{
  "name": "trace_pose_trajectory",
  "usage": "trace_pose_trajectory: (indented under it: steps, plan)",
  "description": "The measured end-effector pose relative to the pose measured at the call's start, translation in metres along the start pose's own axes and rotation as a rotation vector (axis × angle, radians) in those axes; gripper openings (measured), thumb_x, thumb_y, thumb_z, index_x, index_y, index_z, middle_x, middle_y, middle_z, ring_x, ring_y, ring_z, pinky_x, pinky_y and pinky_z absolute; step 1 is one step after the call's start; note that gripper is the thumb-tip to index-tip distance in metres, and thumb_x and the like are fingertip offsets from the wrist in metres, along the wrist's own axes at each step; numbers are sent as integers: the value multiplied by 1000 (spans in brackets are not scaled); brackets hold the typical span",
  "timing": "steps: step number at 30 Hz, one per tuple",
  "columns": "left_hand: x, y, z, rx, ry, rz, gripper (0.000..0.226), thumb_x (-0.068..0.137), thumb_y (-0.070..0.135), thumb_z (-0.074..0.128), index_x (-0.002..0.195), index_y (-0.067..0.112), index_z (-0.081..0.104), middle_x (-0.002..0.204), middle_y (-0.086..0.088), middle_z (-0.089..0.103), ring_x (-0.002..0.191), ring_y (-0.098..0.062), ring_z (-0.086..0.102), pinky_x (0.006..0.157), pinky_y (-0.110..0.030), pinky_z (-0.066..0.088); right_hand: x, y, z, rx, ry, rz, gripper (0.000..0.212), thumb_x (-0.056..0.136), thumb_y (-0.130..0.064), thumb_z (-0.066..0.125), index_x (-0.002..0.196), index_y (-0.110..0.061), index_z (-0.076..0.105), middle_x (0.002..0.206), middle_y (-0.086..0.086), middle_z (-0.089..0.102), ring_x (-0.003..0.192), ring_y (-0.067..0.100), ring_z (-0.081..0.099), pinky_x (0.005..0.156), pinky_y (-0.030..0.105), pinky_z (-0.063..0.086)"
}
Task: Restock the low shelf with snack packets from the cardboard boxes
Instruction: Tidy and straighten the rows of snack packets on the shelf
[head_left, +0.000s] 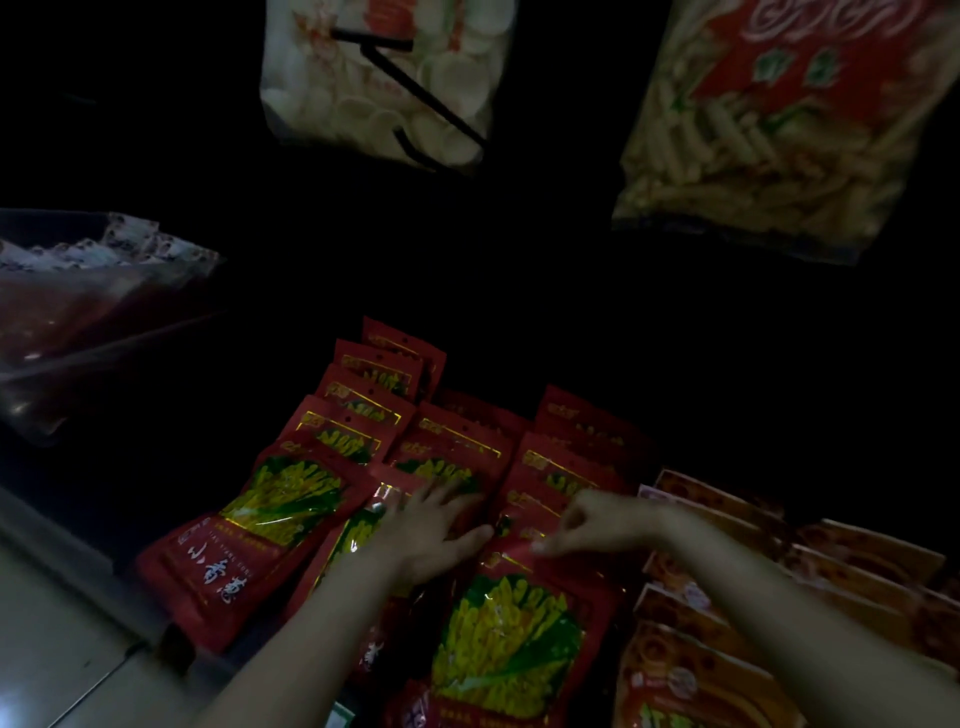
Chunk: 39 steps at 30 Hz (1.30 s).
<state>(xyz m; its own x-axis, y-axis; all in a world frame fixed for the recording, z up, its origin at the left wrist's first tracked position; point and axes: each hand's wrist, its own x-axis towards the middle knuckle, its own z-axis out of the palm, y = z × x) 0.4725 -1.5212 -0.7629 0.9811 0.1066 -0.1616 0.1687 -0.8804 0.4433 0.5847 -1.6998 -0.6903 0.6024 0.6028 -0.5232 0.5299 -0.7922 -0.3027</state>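
Several red snack packets with yellow and green pictures lie in overlapping rows on the dark low shelf. My left hand lies flat with straight, spread fingers on the middle row of packets. My right hand has its fingers curled and pinches the top edge of the nearest red packet in the right row. No cardboard box is in view.
Orange packets are stacked at the right of the shelf. Two clear bags of pale snacks hang above on black hooks. A clear bin with wrapped goods stands at the left. Pale floor tiles show at bottom left.
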Motion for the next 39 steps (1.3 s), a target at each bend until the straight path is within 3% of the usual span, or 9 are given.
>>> trace_pose_trajectory:
  steps: [3, 6, 8, 13, 16, 21, 28, 32, 39]
  plan:
    - [-4, 19, 4, 5, -103, -19, 77, 85, 71, 35, 149, 36, 9, 159, 2, -4, 146, -24, 4, 116, -43, 9, 4, 8, 14, -53, 36, 21, 25, 82, -27, 71, 63, -17, 59, 51, -14, 49, 54, -3, 46, 52, 15, 33]
    - [-5, 32, 12, 9, -179, 17, 96, 78, 64, 58, 148, 39, -3, 158, -3, -14, 145, -30, 9, 116, -41, 20, 5, 15, 19, -211, 87, 46, 21, 78, -27, 73, 87, -9, 68, 91, 3, 62, 96, 14, 52, 75, 18, 43]
    - [-4, 36, 21, 68, -210, 34, 107, 74, 61, 66, 146, 42, -11, 156, -5, -21, 145, -35, -1, 116, -50, 18, 8, 20, 18, -111, 156, 40, 31, 78, -34, 72, 98, -11, 66, 105, 5, 57, 102, 16, 50, 77, 21, 42]
    - [-2, 40, 27, 166, -233, 20, 113, 72, 58, 69, 144, 42, -17, 153, -5, -30, 141, -39, -19, 114, -59, 6, 26, 26, 28, 96, 322, 59, 10, 89, -11, 58, 95, -14, 65, 112, 10, 65, 108, 22, 60, 72, 21, 40]
    - [1, 43, 28, 190, -239, 5, 114, 72, 58, 69, 145, 40, -16, 152, -4, -31, 141, -36, -22, 114, -57, 3, 34, 26, 40, 144, 418, 58, 26, 83, 4, 53, 74, -17, 66, 97, 8, 69, 100, 20, 63, 61, 16, 38]
    - [9, 43, 28, 196, -232, 33, 112, 73, 58, 68, 145, 42, -16, 152, -4, -32, 140, -33, -26, 115, -56, 0, 42, 13, 39, 169, 484, -45, 35, 79, 13, 48, 99, -5, 69, 110, 6, 67, 106, 19, 59, 74, 18, 40]
    - [22, 36, 27, 21, 99, 41, 73, 86, 58, 51, 147, 34, 20, 158, 2, 7, 143, -24, 11, 114, -41, 18, 42, 11, 32, 267, 590, -81, 17, 85, -3, 58, 96, -6, 72, 105, 6, 69, 103, 19, 61, 74, 13, 35]
    - [32, 24, 23, 7, 308, -45, 65, 87, 61, 40, 138, 21, 39, 144, -4, 35, 132, -23, 33, 109, -37, 28, 56, 2, 24, 297, 678, -104, 20, 85, -2, 55, 95, -4, 72, 103, 10, 70, 101, 22, 62, 73, 15, 34]
    - [46, 8, -10, -174, 510, -362, 43, 94, 27, 47, 133, 9, 42, 135, -11, 41, 126, -29, 37, 101, -43, 30, 84, -18, -11, -7, 537, -166, 27, 88, -19, 57, 114, -11, 62, 128, 11, 47, 125, 29, 36, 99, 23, 23]
